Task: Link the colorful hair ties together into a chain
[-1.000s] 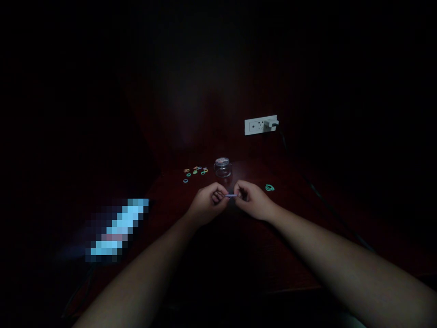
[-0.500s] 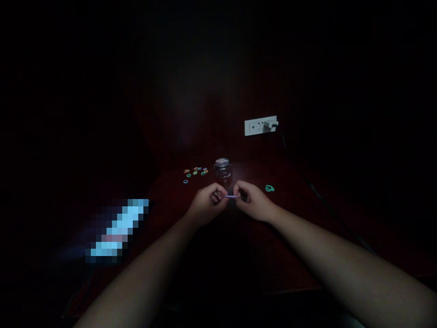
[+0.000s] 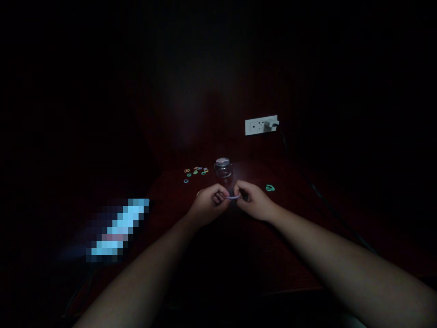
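Observation:
A thin purple hair tie spans the small gap between my two hands over the table. My left hand pinches its left end between thumb and fingers. At the other end, my right hand is closed on it the same way, its fingertips partly hidden. Just beyond the hands stands a clear jar with a patterned lid. Several small coloured hair ties lie loose to the left of the jar, with a blue one nearer me. Right of my right hand sits a green looped bunch.
The dark reddish table is dimly lit. A glowing, pixelated screen lies at the left. On the wall at the back, a white socket plate carries a plug, whose dark cable runs down the right side.
The purple hair tie is slightly more curved between my fingers than before. Both hands keep nearly the same place and grip.

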`<state>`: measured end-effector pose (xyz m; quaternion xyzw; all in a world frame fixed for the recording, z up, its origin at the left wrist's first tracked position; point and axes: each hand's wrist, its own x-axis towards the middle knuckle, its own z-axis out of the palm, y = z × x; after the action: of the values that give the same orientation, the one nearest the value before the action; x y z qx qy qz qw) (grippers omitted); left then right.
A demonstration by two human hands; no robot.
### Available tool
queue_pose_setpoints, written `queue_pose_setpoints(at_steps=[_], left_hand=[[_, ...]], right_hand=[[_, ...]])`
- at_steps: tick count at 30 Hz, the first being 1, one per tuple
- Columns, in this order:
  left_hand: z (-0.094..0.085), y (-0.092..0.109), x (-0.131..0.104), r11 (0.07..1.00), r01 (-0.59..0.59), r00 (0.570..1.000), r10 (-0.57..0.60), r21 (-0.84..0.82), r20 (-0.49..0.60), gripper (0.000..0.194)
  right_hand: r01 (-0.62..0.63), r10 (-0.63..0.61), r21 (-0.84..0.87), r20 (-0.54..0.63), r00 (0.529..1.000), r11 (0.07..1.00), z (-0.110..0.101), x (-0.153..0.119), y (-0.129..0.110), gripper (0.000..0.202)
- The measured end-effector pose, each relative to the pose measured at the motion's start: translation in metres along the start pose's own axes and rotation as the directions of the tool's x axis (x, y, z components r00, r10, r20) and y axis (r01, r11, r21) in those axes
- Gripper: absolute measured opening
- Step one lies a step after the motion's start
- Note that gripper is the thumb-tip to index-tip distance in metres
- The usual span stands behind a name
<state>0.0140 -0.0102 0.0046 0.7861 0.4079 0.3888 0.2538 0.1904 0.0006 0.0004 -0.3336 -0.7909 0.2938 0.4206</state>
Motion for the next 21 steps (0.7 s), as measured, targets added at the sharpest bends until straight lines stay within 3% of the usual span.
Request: queue_pose_setpoints(at_steps=[21], left_hand=[[0.0011,-0.0033,0.0002,1.0,0.003,1.0,-0.003,-0.007,-0.002,0.012]], right_hand=[[0.012,-0.013,-0.01,-0.036,0.999,1.0,0.0018,0.0002,0.0028,0.014]])
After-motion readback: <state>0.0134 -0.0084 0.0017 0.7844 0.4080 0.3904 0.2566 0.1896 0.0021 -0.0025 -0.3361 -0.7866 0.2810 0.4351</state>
